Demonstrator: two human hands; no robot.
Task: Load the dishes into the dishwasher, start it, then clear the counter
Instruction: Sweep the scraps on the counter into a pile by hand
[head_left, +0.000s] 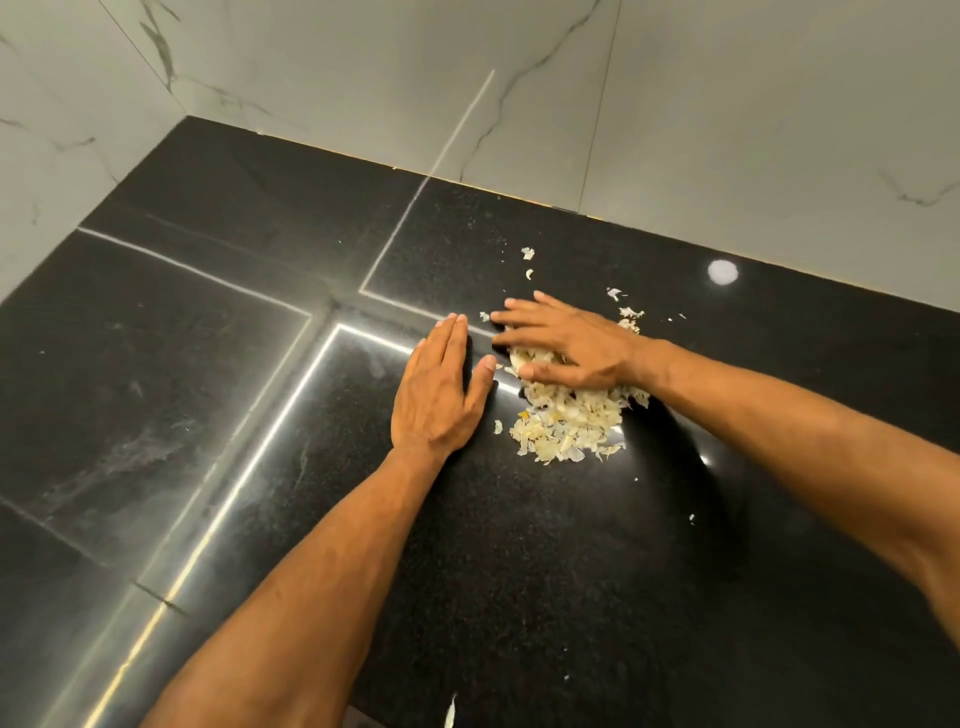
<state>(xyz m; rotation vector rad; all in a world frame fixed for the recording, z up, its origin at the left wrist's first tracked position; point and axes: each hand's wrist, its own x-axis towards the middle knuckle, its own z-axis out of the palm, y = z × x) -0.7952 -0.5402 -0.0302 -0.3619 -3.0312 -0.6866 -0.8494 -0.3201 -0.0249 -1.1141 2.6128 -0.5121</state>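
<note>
Both hands are down on the black stone counter (519, 545), working at a heap of pale, papery peel scraps (566, 421) that lies right of centre. The left hand (441, 395) lies flat, fingers straight and pressed together, its edge on the stone just left of the heap, not gripping anything. The right hand (566, 345) rests palm-down on the far part of the heap, fingers spread and only slightly bent, covering scraps rather than clutching them. Loose bits (527, 253) lie scattered behind the hands toward the wall, and a single flake (450, 713) sits at the counter's near edge. White marble-veined wall tiles (727, 104) rise behind. No writing or brand shows on any surface I can see.
</note>
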